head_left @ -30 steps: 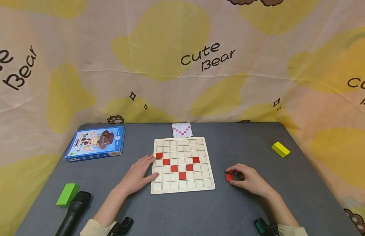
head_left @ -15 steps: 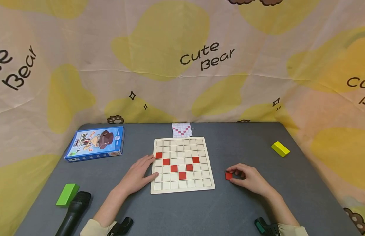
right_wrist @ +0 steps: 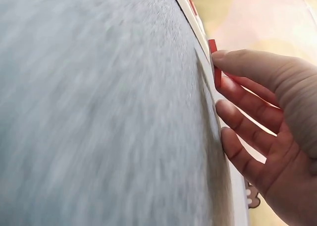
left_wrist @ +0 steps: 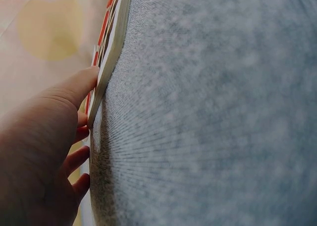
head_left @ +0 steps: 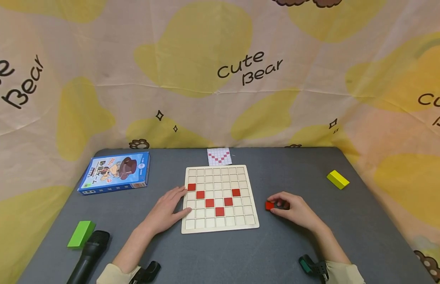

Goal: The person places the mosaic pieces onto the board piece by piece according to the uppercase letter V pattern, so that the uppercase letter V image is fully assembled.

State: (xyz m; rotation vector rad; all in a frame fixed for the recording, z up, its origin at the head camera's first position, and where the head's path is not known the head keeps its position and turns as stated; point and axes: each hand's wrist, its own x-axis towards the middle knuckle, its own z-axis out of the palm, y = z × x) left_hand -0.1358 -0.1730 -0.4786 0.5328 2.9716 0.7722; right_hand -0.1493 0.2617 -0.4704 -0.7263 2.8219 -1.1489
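A pale wooden grid board [head_left: 220,233] lies at the middle of the table, with several red square tiles set in its cells in a lopsided V. My left hand [head_left: 166,211] rests at the board's left edge, fingers extended, thumb [left_wrist: 81,84] and fingertips touching the rim. Just right of the board my right hand [head_left: 296,209] pinches a loose red square tile [head_left: 269,206] between thumb and fingers. In the right wrist view that tile [right_wrist: 215,62] appears edge-on, close over the table. Behind the board lies a small pattern card [head_left: 220,157] printed with a pink V on a grid.
A blue picture box [head_left: 113,173] lies at the back left. A green block [head_left: 81,234] and a black microphone [head_left: 92,252] are at the front left. Far right is a yellow block [head_left: 338,180]. A printed cloth [head_left: 191,59] hangs behind the grey table [head_left: 234,256].
My right hand has brought the red tile leftward and slightly farther back, off its earlier spot and nearer the board. The left hand and the board have stayed put.
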